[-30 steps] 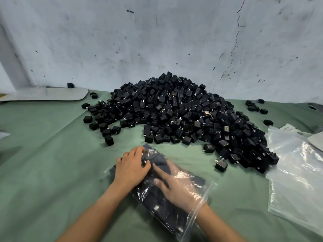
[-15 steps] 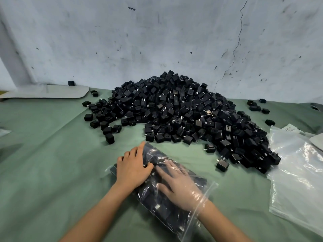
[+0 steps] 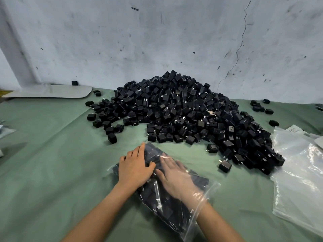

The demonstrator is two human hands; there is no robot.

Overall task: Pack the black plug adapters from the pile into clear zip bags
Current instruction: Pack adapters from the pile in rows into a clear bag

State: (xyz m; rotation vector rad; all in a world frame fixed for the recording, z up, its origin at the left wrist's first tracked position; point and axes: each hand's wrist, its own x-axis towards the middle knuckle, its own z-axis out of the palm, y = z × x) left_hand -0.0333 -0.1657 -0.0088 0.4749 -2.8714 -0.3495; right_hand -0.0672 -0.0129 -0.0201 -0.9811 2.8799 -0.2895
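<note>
At lower centre, the clear zip bag (image 3: 208, 189) is held flat on the tabletop (image 3: 52, 172) by the left hand (image 3: 134, 168), fingers spread on top. This is probably so the right hand (image 3: 176, 179), laid flat inside with fingers straight, can level the black plug adapters (image 3: 164, 206). Beyond, the pile (image 3: 183, 112) of small glossy cubes is heaped mid-frame.

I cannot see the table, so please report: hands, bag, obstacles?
Left hand flat on zip bag. Right hand inside it, fingers straight. Pile behind, clear of the bag.
</note>
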